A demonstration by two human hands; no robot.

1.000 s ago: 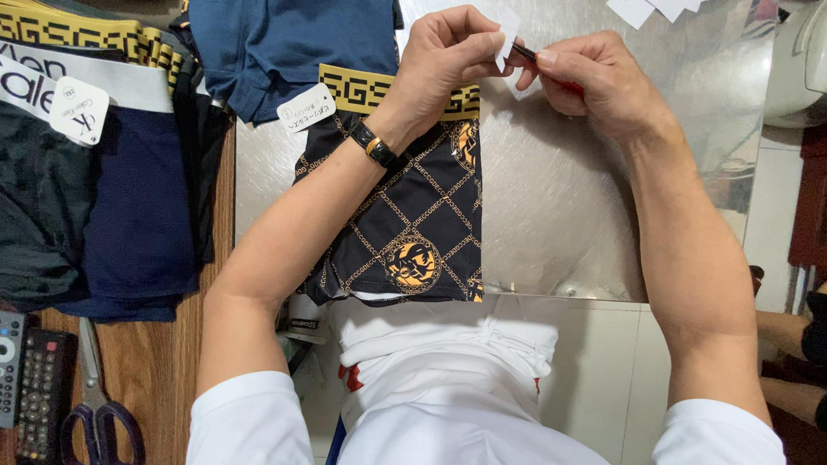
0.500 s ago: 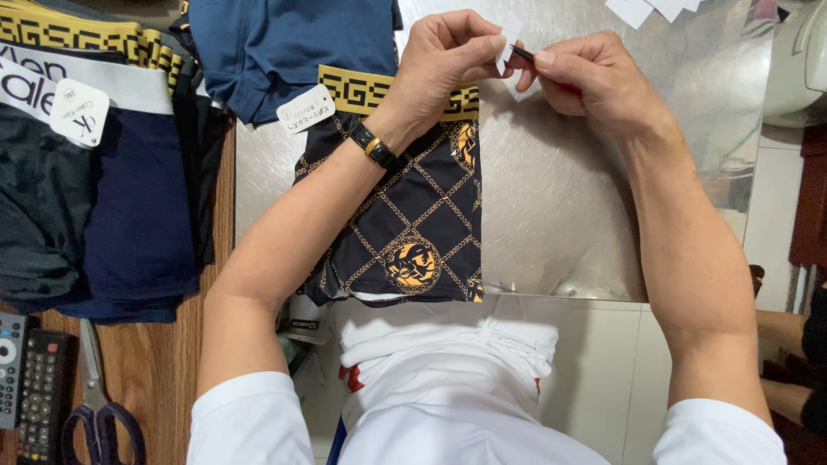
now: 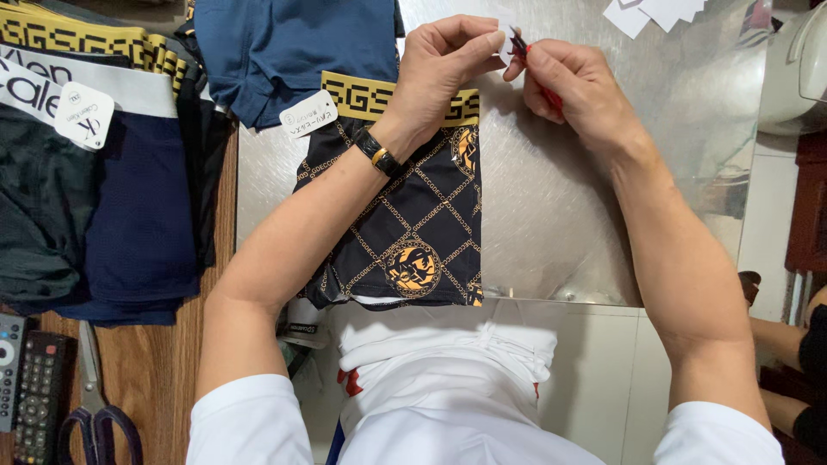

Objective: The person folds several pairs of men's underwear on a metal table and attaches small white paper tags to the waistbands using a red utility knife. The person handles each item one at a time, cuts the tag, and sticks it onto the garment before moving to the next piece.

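My left hand (image 3: 448, 65) pinches a small white paper tag (image 3: 502, 39) between thumb and fingers above the metal tabletop (image 3: 551, 215). A black band sits on that wrist. My right hand (image 3: 577, 82) holds a small red and dark tool (image 3: 527, 53) whose tip meets the tag. Under my left forearm lie black boxer shorts (image 3: 405, 232) with a gold chain pattern and a yellow waistband. A white hang tag (image 3: 308, 114) rests at their upper left corner.
Stacked dark and navy underwear (image 3: 103, 189) fills the left side, with blue shorts (image 3: 293, 52) at the top. Scissors (image 3: 95, 405) and a remote control (image 3: 34, 396) lie on the wooden surface at lower left. White paper tags (image 3: 655, 13) sit top right. Another person's arm (image 3: 780, 336) shows at the right edge.
My right hand has shifted the red tool slightly against the tag. Both hands otherwise stay in the same place.
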